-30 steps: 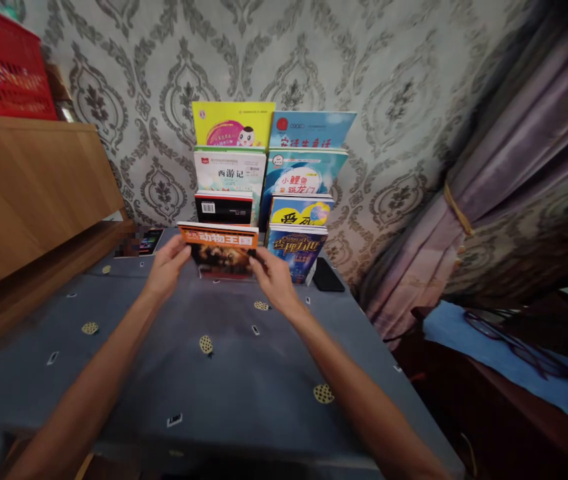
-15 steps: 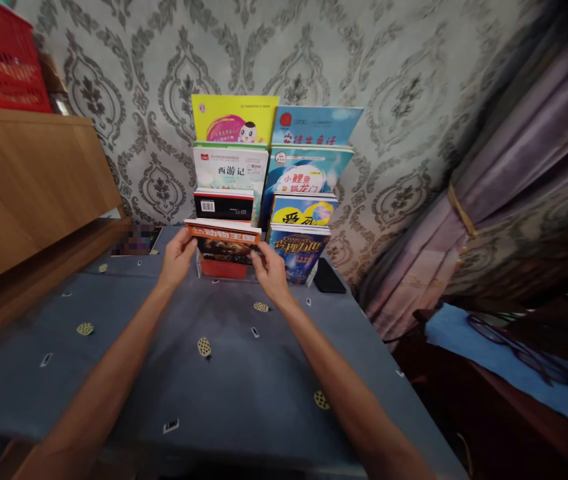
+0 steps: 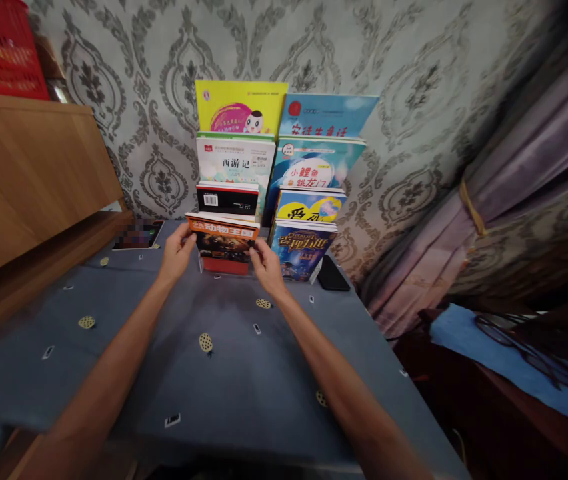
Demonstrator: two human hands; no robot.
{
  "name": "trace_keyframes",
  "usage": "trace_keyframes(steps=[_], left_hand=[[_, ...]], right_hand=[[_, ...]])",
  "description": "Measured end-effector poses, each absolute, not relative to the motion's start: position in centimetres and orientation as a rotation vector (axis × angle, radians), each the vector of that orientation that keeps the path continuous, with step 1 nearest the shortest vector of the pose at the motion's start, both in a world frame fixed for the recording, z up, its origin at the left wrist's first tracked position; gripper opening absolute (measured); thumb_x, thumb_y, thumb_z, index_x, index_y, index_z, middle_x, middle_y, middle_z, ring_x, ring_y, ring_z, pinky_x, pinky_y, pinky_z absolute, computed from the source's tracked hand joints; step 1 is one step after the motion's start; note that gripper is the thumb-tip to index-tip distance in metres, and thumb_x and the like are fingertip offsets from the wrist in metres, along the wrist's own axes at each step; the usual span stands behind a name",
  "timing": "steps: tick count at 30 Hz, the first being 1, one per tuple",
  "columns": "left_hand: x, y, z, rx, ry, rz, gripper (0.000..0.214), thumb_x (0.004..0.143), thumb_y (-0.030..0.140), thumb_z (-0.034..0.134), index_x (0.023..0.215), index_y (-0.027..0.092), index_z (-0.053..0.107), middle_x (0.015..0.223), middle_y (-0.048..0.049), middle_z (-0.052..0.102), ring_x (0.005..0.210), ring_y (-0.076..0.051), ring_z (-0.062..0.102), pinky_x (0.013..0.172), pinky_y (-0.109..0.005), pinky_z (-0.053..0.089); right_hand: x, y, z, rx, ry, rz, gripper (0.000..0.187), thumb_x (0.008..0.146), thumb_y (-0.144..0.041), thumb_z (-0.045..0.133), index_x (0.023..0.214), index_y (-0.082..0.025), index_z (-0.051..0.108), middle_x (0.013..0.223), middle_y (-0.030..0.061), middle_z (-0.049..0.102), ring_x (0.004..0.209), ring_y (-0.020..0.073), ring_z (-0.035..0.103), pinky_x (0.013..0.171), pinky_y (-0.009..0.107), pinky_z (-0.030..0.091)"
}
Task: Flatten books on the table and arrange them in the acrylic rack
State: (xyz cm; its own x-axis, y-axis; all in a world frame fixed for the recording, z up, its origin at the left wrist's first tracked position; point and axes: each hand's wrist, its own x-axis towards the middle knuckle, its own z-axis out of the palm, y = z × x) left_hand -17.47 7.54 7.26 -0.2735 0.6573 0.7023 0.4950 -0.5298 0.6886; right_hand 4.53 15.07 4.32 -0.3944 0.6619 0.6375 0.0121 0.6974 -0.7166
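The orange book [image 3: 223, 241] is gripped at its two short edges: the left hand [image 3: 177, 252] closed on it at 9 o'clock, the right hand [image 3: 265, 265] at 3 o'clock, both equally near. Its long axis runs left to right, tilted upright in the front slot of the rack [image 3: 224, 267] on the desk [image 3: 224, 373], at 12 o'clock from the hands

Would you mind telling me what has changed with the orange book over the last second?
Both hands, left hand and right hand, lowered the orange book from in front of the rack down into its front left slot. Their grip on its edges is unchanged. The other books, black phone and table stayed put.
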Motion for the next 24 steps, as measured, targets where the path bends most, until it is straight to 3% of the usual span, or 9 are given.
trace_keyframes(steps=[4, 12, 24], left_hand=[[-17.2, 7.8, 6.9, 1.925, 1.640, 1.876, 0.028, 0.091, 0.031, 0.053, 0.111, 0.018, 0.066, 0.106, -0.0081, 0.069, 0.100, -0.022, 0.063, 0.093, -0.038, 0.050], [-15.9, 8.8, 7.3, 2.011, 1.830, 1.861, 0.023, 0.091, 0.021, 0.050, 0.108, 0.018, 0.065, 0.101, -0.0086, 0.068, 0.095, -0.023, 0.062, 0.090, -0.038, 0.049], [-16.0, 8.8, 6.1, 1.978, 1.923, 1.805, 0.012, 0.088, 0.021, 0.050, 0.093, 0.021, 0.061, 0.090, -0.0049, 0.065, 0.088, -0.022, 0.061, 0.083, -0.033, 0.048]], right_hand=[[4.6, 15.9, 3.2, -0.556, -1.829, 0.810, 0.022, 0.096, -0.034, 0.041, 0.102, -0.021, 0.058, 0.096, 0.0055, 0.065, 0.087, 0.0209, 0.062, 0.083, 0.035, 0.052], [5.1, 15.9, 3.2, -0.773, -1.887, 0.485, 0.014, 0.090, -0.024, 0.042, 0.089, -0.021, 0.056, 0.091, 0.0088, 0.064, 0.086, 0.0238, 0.058, 0.081, 0.038, 0.047], [5.0, 16.0, 3.2, -0.880, -1.994, 0.368, 0.028, 0.091, -0.014, 0.039, 0.106, -0.016, 0.062, 0.101, 0.0146, 0.068, 0.093, 0.0266, 0.062, 0.085, 0.040, 0.048]])
